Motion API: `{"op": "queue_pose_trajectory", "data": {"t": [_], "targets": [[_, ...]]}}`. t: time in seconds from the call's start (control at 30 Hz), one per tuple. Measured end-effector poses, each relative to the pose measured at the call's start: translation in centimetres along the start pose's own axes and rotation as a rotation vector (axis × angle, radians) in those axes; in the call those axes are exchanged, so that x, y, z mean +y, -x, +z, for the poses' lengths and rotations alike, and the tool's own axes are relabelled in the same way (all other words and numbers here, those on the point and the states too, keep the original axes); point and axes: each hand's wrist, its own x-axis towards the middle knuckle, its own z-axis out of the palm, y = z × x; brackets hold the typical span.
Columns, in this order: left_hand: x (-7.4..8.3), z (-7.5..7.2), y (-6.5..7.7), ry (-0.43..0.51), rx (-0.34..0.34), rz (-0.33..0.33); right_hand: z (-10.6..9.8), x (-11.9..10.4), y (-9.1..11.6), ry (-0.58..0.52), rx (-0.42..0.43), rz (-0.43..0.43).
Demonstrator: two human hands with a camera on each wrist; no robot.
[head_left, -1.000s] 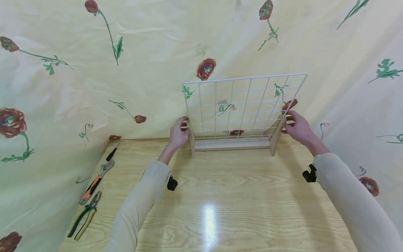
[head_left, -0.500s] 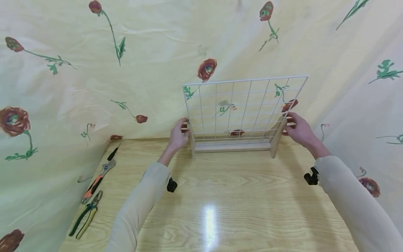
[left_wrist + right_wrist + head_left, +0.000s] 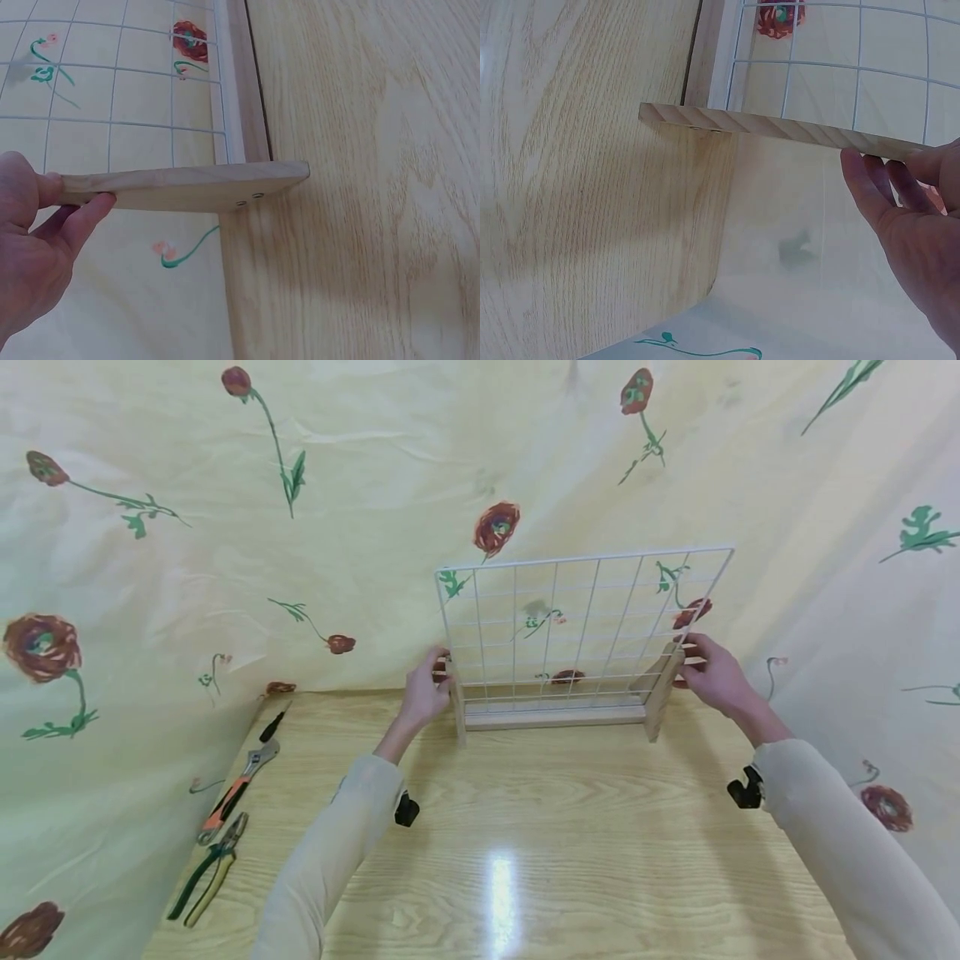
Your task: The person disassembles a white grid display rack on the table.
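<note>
A white wire grid (image 3: 555, 561) stands upright, leaning slightly back, in a wooden stand with a crossbar (image 3: 555, 719) low at its front. Far left, my left hand (image 3: 423, 697) grips the upper part of the left wooden side panel (image 3: 180, 191), thumb at its edge and fingertips against its outer face. Two small screw heads show near that panel's lower end. On the other side, my right hand (image 3: 716, 678) holds the top of the right side panel (image 3: 742, 124), fingertips on its outer face. The right thumb is partly cut off in the right wrist view.
Along the table's (image 3: 555, 827) left edge lie a black screwdriver (image 3: 272, 727), an adjustable wrench (image 3: 238, 789) with orange-black handle and pliers (image 3: 213, 868). Flower-print cloth (image 3: 375, 543) rises behind the rack and at both sides.
The whole view shifts slightly, with the rack appearing a little lower. Both hands keep their places on the side panels.
</note>
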Motion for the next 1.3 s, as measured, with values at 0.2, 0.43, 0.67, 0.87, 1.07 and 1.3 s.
{"op": "queue_pose_trajectory", "data": {"t": [0.2, 0.43, 0.67, 0.87, 1.07, 1.3], "targets": [[0.0, -0.1, 0.5, -0.006, 0.005, 0.01, 0.0, -0.2, 0.2, 0.01, 0.006, -0.01], [0.0, -0.2, 1.2, 0.008, -0.003, 0.008, 0.3, -0.4, 0.6, 0.025, 0.02, -0.043], [0.1, -0.4, 2.1, 0.013, 0.015, 0.02, 0.5, -0.2, 0.8, 0.043, 0.027, -0.073], [0.0, -0.3, 2.5, 0.003, 0.026, 0.02, 0.5, -0.2, 1.1, 0.055, 0.008, -0.06], [-0.1, -0.2, 3.2, -0.008, 0.031, 0.017, 0.6, -0.3, 1.3, 0.054, 0.0, -0.047], [-0.1, -0.3, 4.0, -0.028, 0.059, 0.048, 0.8, -0.4, 1.4, 0.051, 0.001, -0.07]]}}
